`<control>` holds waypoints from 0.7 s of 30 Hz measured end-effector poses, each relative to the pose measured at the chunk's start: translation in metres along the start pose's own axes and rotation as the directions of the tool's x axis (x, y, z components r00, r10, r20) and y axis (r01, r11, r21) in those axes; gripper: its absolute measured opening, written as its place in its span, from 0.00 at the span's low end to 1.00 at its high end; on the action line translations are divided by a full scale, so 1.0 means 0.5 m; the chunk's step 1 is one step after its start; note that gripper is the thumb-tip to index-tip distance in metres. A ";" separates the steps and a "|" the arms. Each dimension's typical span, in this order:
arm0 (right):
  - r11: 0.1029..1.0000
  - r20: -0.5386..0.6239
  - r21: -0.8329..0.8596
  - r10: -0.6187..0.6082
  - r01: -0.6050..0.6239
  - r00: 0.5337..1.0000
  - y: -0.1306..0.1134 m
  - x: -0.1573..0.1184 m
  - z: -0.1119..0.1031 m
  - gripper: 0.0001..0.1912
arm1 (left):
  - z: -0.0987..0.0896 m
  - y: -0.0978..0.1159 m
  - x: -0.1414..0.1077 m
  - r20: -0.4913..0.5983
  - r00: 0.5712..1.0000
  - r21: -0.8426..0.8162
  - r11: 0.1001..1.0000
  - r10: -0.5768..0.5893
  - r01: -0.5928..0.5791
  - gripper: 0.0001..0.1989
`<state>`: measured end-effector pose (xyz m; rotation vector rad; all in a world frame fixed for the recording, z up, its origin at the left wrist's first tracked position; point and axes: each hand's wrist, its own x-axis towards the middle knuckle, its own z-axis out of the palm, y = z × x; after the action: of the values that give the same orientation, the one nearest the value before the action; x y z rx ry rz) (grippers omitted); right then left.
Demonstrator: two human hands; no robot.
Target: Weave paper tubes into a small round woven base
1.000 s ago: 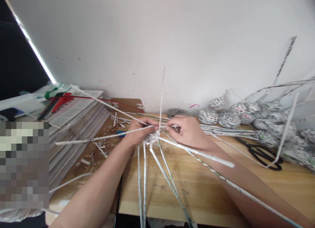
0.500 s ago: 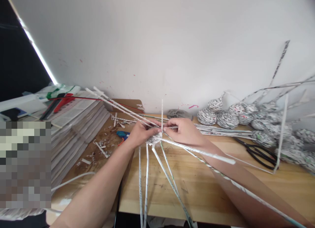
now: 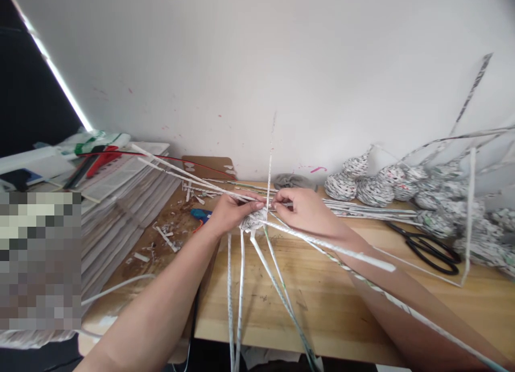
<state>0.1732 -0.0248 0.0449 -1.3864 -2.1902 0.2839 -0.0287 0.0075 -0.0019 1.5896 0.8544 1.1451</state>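
Observation:
A small piece woven from rolled newspaper [image 3: 253, 220] hangs above the wooden table, with long paper tubes radiating from it. My left hand [image 3: 233, 211] is closed on its upper left side, thumb on top near the rim. Two pale tubes [image 3: 177, 171] run out past that hand to the upper left. At the piece's right edge my right hand [image 3: 295, 203] is closed in a pinch beside an upright paper tube [image 3: 269, 173]; the fingertips hide exactly what they grip. A thick white tube [image 3: 330, 240] points right below it, and several others hang down toward me.
Several finished woven paper balls [image 3: 374, 191] line the wall at right, near black scissors [image 3: 432, 251]. Loose paper tubes [image 3: 370, 211] lie behind my right hand. At left are a newspaper stack [image 3: 132, 216], a red-handled tool [image 3: 102, 160], paper scraps [image 3: 167, 238] and a blue tool [image 3: 199, 215].
My right fingers have shifted slightly and curled near the upright tube, which now stands taller. The two tubes at upper left have spread and dipped. The view has moved a little.

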 end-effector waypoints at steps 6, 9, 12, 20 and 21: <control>0.999 -0.002 0.052 -0.015 0.015 1.000 0.000 0.002 0.011 0.09 | 0.005 0.003 0.000 0.037 0.999 -0.051 0.999 -0.013 0.015 0.12; 1.000 0.003 -0.015 -0.011 0.011 1.000 0.002 0.006 0.011 0.09 | 0.006 0.000 0.001 0.059 0.998 -0.071 0.997 -0.022 0.026 0.12; 0.993 0.044 -0.117 -0.023 0.028 0.999 0.007 0.010 0.008 0.09 | 0.003 -0.005 0.002 0.059 0.998 -0.070 0.997 -0.034 0.038 0.12; 0.980 0.092 -0.180 -0.065 0.081 0.994 0.018 0.017 0.005 0.09 | -0.005 -0.010 0.008 0.052 0.997 -0.090 0.994 -0.054 0.058 0.11; 0.977 0.090 -0.199 -0.058 0.075 0.994 0.018 0.017 0.006 0.08 | -0.005 -0.010 0.009 0.053 0.997 -0.097 0.993 -0.057 0.062 0.12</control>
<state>0.1756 -0.0129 0.0414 -1.4268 -2.3841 0.0978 -0.0296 0.0137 -0.0052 1.4971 0.7951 1.0844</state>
